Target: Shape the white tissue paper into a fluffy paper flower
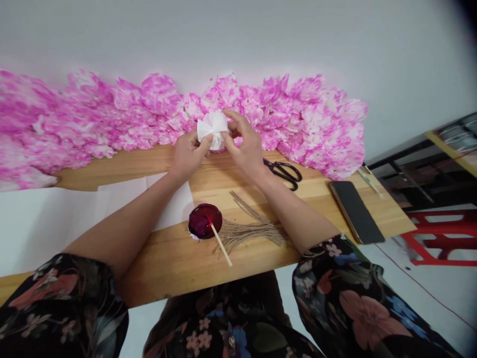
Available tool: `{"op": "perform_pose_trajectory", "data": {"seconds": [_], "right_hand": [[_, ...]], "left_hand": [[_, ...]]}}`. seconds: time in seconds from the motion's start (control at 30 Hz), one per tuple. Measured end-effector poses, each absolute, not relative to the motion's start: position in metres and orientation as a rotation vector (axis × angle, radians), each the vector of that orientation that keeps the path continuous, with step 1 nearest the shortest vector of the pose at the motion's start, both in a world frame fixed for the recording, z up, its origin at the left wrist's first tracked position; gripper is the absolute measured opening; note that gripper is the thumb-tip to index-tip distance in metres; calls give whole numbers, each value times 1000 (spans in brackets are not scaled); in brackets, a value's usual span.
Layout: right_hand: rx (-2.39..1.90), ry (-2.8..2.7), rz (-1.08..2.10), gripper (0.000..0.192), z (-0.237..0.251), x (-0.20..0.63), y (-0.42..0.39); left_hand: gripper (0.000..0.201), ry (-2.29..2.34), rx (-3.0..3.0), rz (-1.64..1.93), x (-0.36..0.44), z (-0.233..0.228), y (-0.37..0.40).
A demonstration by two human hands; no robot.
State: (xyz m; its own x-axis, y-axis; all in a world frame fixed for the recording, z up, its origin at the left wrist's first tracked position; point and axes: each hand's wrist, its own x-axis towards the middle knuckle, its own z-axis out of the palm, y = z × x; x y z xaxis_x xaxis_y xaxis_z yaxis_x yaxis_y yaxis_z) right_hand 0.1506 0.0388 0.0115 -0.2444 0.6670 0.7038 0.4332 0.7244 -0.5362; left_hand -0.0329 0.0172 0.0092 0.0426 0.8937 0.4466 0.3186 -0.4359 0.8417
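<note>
Head view: both hands are up over the back of the wooden table, pinching 1 white paper flower between them. Left hand grips its lower left, right hand curls round the right side. Behind it, pink flowers; nearby, scissors, dye bowl, twine.

Both forearms stretched forward, bare, converging. Left hand and right hand raised close together, fingers curled in pinching grip.
</note>
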Motion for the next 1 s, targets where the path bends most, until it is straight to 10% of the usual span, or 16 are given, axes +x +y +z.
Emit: {"op": "perform_pose_trajectory", "data": {"seconds": [1.0], "right_hand": [[-962, -1939, 229, 41, 13, 150, 39]], "left_hand": [[37, 1160, 1733, 1367, -31, 11, 19]]}}
